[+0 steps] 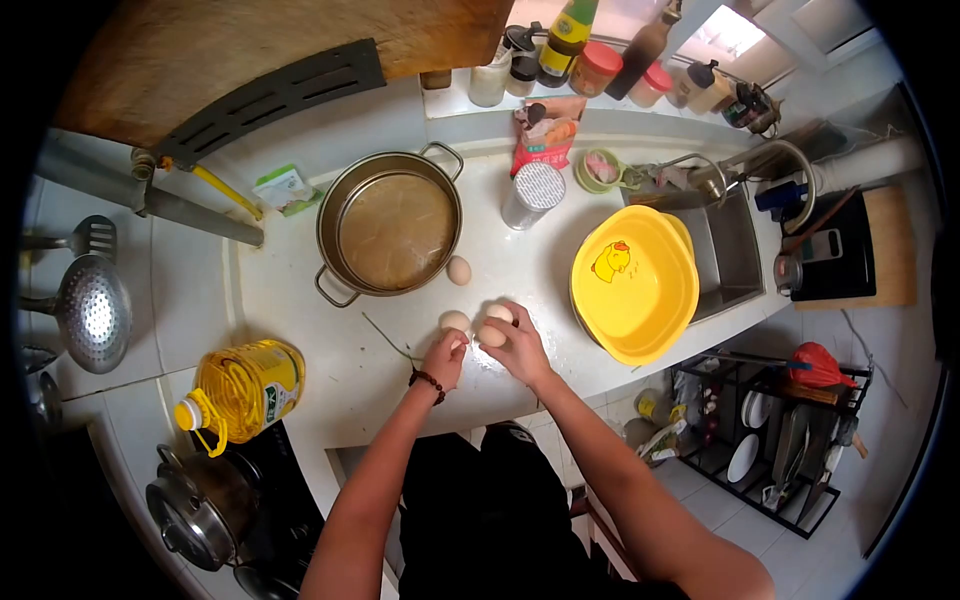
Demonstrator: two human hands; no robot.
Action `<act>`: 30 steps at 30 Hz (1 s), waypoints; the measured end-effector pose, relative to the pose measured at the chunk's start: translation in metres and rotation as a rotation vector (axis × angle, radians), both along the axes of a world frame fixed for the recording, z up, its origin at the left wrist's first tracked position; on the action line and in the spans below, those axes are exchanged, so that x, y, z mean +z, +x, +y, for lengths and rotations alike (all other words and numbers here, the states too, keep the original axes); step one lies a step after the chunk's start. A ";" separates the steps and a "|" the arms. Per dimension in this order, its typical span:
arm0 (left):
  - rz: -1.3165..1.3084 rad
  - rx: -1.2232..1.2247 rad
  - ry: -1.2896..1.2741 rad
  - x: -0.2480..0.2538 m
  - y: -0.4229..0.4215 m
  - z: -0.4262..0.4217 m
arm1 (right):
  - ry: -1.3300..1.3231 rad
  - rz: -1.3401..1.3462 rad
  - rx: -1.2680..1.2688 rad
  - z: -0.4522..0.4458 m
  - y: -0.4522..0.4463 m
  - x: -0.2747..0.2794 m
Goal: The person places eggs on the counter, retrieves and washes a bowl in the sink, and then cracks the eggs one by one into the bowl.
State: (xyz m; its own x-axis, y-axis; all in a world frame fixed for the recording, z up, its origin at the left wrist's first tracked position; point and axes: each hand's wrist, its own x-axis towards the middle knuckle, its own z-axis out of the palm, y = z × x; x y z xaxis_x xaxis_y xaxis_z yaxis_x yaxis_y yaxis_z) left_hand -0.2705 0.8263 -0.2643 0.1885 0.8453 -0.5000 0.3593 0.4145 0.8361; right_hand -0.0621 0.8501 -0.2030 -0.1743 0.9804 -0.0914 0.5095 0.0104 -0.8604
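My left hand [444, 362] is closed at the near edge of a brown egg [455, 321], the fingers curled against it; the fingertips are partly hidden. To its right, my right hand [524, 352] has its fingers and thumb around an egg [491, 333], with another egg [499, 313] just behind, against the fingers. One more egg [459, 270] lies loose on the white counter [400, 392], close to a wide two-handled steel pot [395, 225]. Liquid or a reflective bottom shows inside the pot; I cannot tell which.
On the right a yellow basin [634, 300] overlaps the sink [735, 255]. Behind stand a lidded metal canister [534, 195], a pink packet [546, 135] and a green bowl [600, 170]. An oil jug [250, 385] is at the left, beside a stove with a lidded pot [200, 510].
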 end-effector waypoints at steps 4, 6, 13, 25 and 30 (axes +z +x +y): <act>0.229 -0.184 0.408 -0.003 -0.005 0.004 | 0.125 -0.109 0.049 0.013 -0.005 -0.010; 0.268 -0.187 0.352 0.007 -0.007 0.006 | 0.164 -0.205 0.069 0.017 -0.007 -0.012; 0.450 -0.216 0.220 0.029 -0.013 0.012 | 0.153 -0.227 0.117 0.021 -0.012 -0.021; 0.562 -0.063 0.364 0.017 -0.022 0.023 | 0.205 -0.232 0.114 0.025 -0.018 -0.027; 0.553 -0.033 0.357 0.013 -0.024 0.029 | 0.102 -0.239 0.110 0.021 -0.017 -0.018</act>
State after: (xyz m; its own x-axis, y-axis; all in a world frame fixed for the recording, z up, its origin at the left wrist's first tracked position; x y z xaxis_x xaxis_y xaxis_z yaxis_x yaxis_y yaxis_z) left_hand -0.2943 0.8554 -0.2509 0.0129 0.9752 -0.2208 0.7834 0.1274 0.6083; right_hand -0.0790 0.8715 -0.2205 -0.2655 0.9631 -0.0445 0.6889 0.1572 -0.7076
